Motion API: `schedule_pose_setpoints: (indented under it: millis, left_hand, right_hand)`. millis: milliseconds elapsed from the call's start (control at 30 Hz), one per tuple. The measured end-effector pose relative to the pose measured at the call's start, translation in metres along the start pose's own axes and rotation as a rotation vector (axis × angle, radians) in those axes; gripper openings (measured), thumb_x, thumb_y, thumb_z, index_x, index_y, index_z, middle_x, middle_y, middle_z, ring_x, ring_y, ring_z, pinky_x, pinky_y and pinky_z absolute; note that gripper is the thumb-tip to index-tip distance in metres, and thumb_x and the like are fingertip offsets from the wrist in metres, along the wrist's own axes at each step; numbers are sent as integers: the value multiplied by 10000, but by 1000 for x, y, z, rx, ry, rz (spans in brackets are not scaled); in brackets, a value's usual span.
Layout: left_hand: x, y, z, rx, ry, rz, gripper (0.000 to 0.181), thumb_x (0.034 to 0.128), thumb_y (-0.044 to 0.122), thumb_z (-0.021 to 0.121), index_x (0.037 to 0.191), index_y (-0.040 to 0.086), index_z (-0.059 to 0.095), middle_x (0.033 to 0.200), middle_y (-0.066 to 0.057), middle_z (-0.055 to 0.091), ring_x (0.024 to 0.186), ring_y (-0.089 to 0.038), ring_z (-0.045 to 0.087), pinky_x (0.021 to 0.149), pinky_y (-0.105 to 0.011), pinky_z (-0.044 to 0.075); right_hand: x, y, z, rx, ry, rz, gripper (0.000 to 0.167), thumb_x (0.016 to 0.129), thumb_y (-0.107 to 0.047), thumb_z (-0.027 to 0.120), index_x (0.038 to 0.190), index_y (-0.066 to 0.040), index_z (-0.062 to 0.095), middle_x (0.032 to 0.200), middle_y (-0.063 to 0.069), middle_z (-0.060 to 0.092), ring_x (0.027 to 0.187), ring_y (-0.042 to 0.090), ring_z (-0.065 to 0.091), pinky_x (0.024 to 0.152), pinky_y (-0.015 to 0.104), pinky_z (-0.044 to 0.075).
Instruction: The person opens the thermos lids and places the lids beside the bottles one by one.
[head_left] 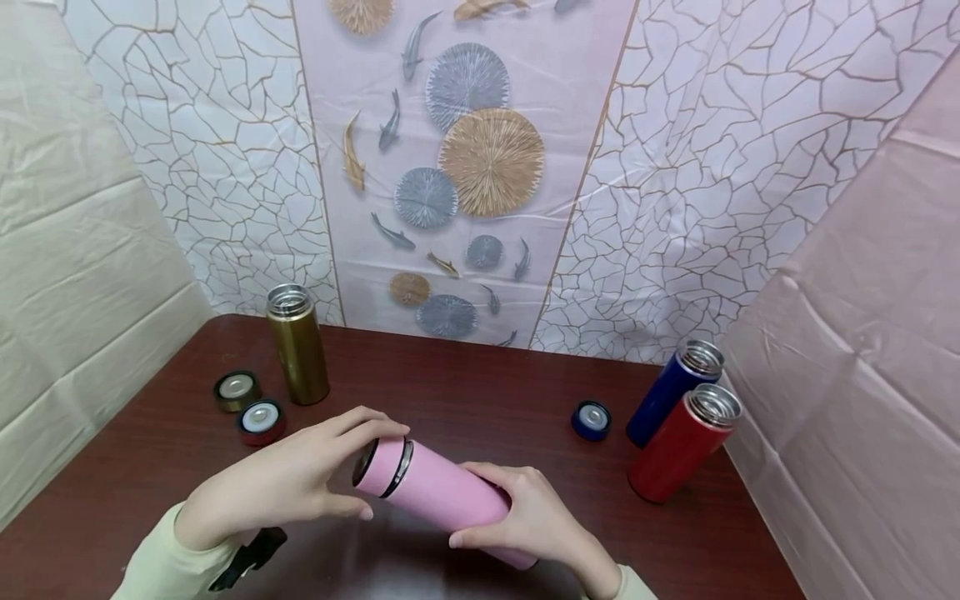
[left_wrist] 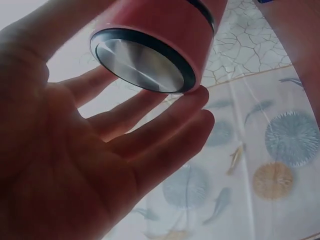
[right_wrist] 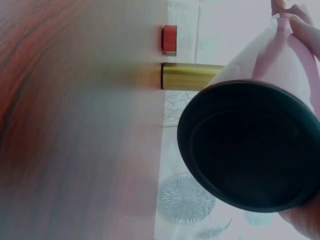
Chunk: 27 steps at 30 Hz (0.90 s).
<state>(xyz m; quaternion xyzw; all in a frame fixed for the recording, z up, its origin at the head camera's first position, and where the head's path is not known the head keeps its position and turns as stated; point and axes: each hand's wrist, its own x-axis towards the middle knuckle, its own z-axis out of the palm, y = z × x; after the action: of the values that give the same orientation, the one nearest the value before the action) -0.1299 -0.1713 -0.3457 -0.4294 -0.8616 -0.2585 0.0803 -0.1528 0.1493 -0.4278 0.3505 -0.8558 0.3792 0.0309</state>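
Note:
A pink thermos bottle [head_left: 450, 492] with its pink lid [head_left: 380, 467] on lies tilted above the table, lid end up and to the left. My right hand [head_left: 528, 517] grips its lower body, thumb on the near side. My left hand [head_left: 292, 475] is at the lid, its fingers extended over the top and its thumb apart below. In the left wrist view, spread fingers [left_wrist: 165, 125] reach past the lid's shiny end [left_wrist: 142, 65]. The right wrist view shows the bottle's black base [right_wrist: 250, 145] close up.
An open gold bottle [head_left: 303, 358] stands back left, beside a gold lid [head_left: 236, 390] and a red lid [head_left: 261, 421]. At right, open blue [head_left: 663, 404] and red bottles [head_left: 678, 450] stand near a blue lid [head_left: 591, 421]. Draped cloth [head_left: 847, 400] bounds the brown table [head_left: 465, 383].

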Motion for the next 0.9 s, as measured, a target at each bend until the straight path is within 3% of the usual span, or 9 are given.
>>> schedule_pose_setpoints:
  millis: [100, 233, 400, 533, 600, 767, 900]
  left_hand:
    - [1, 2, -1, 4, -9, -5, 700, 782, 279, 878, 1387, 242, 528, 1297, 140, 516, 1128, -46, 575, 912, -306, 520]
    - [-1, 3, -4, 16, -34, -79, 596, 827, 459, 815, 1332, 255, 571, 1215, 173, 559, 1037, -14, 596, 864, -295, 528]
    - [-3, 1, -5, 45, -57, -147, 610, 822, 638, 730, 1279, 251, 611, 1171, 183, 609, 1021, -16, 604, 853, -306, 527]
    - [-2, -3, -4, 41, -68, -156, 543, 797, 653, 746, 1188, 295, 631, 1077, 228, 623, 954, 24, 602, 821, -279, 525]
    - [-2, -5, -4, 31, -67, -160, 452, 800, 638, 754, 1105, 329, 630, 968, 253, 617, 852, 49, 593, 747, -247, 523]
    - [-4, -11, -6, 10, -44, -241, 271, 841, 546, 764, 953, 356, 608, 741, 238, 571, 643, 35, 541, 585, -208, 468]
    - [-7, -17, -9, 7, -5, -283, 292, 853, 535, 760, 1018, 342, 617, 772, 227, 585, 675, 20, 565, 618, -219, 482]
  right_hand:
    - [0, -1, 0, -1, -10, -7, 634, 703, -600, 855, 1264, -372, 665, 1128, -165, 700, 869, 5, 637, 726, 248, 529]
    - [-1, -1, 0, -20, -14, -30, 635, 707, -606, 850, 1270, -386, 655, 1128, -175, 696, 875, 2, 636, 732, 248, 528]
    - [-1, -1, 1, -59, -26, -59, 653, 712, -624, 837, 1286, -374, 652, 1146, -179, 691, 906, -5, 639, 755, 246, 527]
    - [-1, 0, 2, -78, -32, -65, 660, 711, -634, 832, 1287, -364, 656, 1148, -176, 693, 918, -5, 641, 764, 247, 528]
    - [-1, 0, 3, -94, -32, -73, 665, 711, -640, 829, 1289, -360, 656, 1157, -176, 691, 931, -1, 643, 774, 253, 531]
    - [-1, 3, 4, -177, -8, -127, 708, 720, -648, 818, 1319, -310, 649, 1210, -135, 684, 1012, 47, 658, 811, 299, 550]
    - [-2, 6, 3, -196, 17, -135, 714, 715, -633, 831, 1317, -292, 652, 1210, -124, 685, 1011, 68, 665, 803, 308, 554]
